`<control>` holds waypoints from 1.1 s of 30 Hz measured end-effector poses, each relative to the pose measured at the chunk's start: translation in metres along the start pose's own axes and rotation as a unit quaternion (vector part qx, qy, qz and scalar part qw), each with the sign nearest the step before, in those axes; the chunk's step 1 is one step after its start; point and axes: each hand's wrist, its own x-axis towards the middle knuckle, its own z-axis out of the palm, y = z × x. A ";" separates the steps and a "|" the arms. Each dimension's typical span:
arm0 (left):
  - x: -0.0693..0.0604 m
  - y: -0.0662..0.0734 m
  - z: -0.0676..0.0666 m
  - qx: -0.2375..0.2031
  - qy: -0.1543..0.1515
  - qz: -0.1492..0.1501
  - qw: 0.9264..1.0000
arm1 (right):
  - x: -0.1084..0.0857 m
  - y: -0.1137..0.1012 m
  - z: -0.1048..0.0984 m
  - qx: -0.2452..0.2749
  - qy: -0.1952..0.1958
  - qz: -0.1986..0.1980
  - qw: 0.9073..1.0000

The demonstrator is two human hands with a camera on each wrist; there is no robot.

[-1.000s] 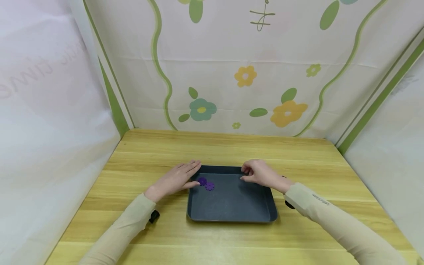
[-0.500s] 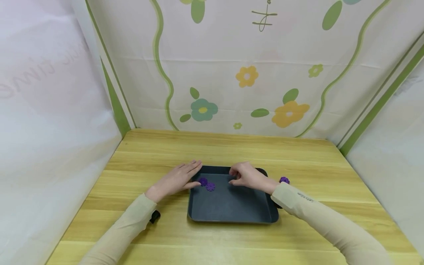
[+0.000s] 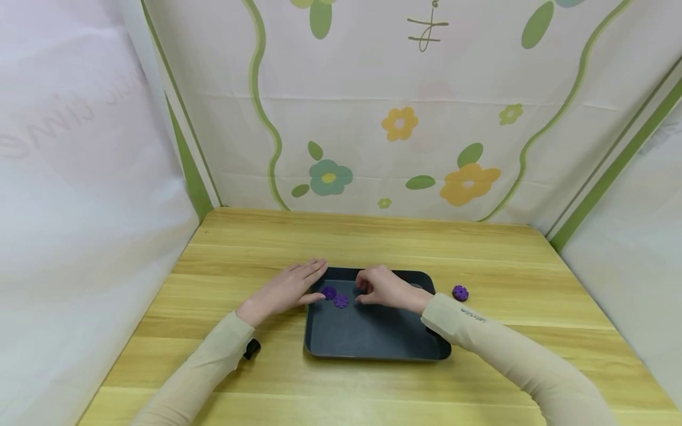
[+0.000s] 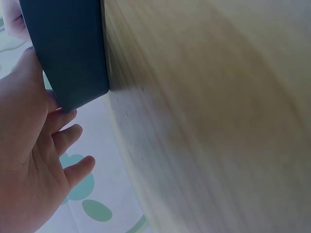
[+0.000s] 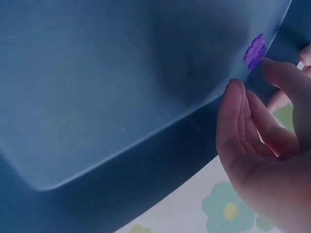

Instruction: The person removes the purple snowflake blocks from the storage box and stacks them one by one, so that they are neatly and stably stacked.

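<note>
A dark grey tray point(image 3: 367, 337) lies on the wooden table. My left hand point(image 3: 285, 290) rests on its far left corner with fingers fairly straight; in the left wrist view, the fingers of my left hand point(image 4: 29, 126) touch the tray's corner point(image 4: 73, 53). Inside, two purple notched discs point(image 3: 341, 302) lie side by side near the left thumb. My right hand point(image 3: 386, 288) is over the tray just right of them, fingers bent. In the right wrist view, nothing shows between the thumb and fingers of my right hand point(image 5: 262, 141), close to a purple disc point(image 5: 255, 52).
Another purple notched disc point(image 3: 460, 293) sits on the table point(image 3: 495, 260) to the right of the tray, near the right sleeve point(image 3: 453, 319). A flower-printed cloth point(image 3: 362, 136) hangs behind the table. White cloth panels point(image 3: 90, 236) stand at both sides.
My right hand has moved left across the tray toward the two discs. The disc on the table at right, mostly hidden by the wrist before, now shows fully. My left hand stays put.
</note>
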 end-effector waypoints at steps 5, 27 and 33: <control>0.000 -0.001 0.002 -0.003 0.008 0.001 1.000 | 0.008 -0.003 0.006 -0.001 -0.006 -0.009 1.000; -0.001 0.002 -0.001 -0.003 0.017 0.007 1.000 | 0.023 -0.011 0.018 0.005 -0.053 -0.008 0.999; -0.001 0.002 -0.001 -0.001 0.016 0.006 1.000 | 0.024 -0.012 0.020 0.005 -0.050 -0.003 0.999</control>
